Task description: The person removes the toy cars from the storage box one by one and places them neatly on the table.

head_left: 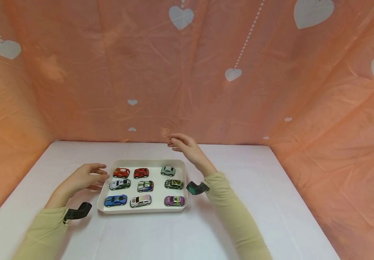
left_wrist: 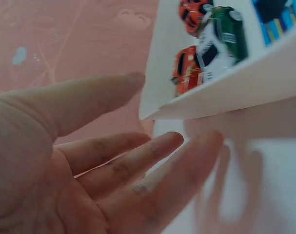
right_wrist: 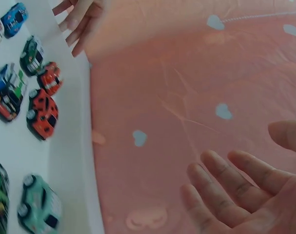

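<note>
A white rectangular tray (head_left: pixel 141 211) holds several small toy cars in three rows. At its left side is my left hand (head_left: pixel 84 177), fingers extended around the rim; the thumb tip (left_wrist: pixel 133 80) is close to the tray wall, and I cannot tell if they touch. My right hand (head_left: pixel 187 146) hangs in the air behind the tray's back right corner, fingers loosely bent, holding nothing. Closest to it is a mint-green car (head_left: pixel 168 170). Two red cars, one of them spotted (head_left: pixel 141 173), lie along the back row. A purple car (head_left: pixel 174 200) sits at the front right.
A white cloth (head_left: pixel 245 202) covers the table. An orange curtain with pale hearts (head_left: pixel 181 17) rises behind and along both sides. Black camera mounts (head_left: pixel 77 211) are strapped to both wrists over green sleeves.
</note>
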{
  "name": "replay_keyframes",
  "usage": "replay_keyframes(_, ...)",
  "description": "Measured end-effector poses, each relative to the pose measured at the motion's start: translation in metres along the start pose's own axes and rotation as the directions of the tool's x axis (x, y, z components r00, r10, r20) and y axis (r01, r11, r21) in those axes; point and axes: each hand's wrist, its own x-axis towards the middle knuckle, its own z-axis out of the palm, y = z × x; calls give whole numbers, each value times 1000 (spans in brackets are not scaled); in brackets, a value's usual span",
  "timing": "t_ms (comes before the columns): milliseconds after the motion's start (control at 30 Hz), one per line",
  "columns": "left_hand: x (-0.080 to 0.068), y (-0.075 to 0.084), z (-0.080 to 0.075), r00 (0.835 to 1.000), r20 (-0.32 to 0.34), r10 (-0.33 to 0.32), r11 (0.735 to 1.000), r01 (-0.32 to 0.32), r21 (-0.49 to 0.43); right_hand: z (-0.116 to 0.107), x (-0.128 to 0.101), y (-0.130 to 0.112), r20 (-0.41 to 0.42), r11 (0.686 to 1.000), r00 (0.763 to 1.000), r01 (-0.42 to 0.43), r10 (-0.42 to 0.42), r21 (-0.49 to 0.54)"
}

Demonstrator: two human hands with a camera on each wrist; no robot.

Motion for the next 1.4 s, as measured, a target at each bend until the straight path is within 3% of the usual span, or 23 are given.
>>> replay_keyframes(200, 4, -7, 6, 1000, 8, 20, 1000, -20, -10, 19, 8, 3, 74, 999, 997, -28, 26, 25)
replay_keyframes(400, 5, -11, 6, 1000, -13, 17, 999, -17, 32, 42, 21, 8, 151, 1000, 988, -14, 18, -25)
replay_keyframes(700, 1, -11, 6, 1000, -4, -10, 1000, 10, -11, 77, 34, 24, 162, 994, 985, -37, 54, -105)
replay_keyframes(1033, -1, -12, 3, 999, -12, -50, 999, 50, 6, 101, 50, 35, 222, 985, 974, -5, 44, -172)
replay_keyframes(1400, -2, -11, 5, 999, -6, -46, 999, 46, -28, 121, 54, 48, 276, 956, 955, -25, 109, -292)
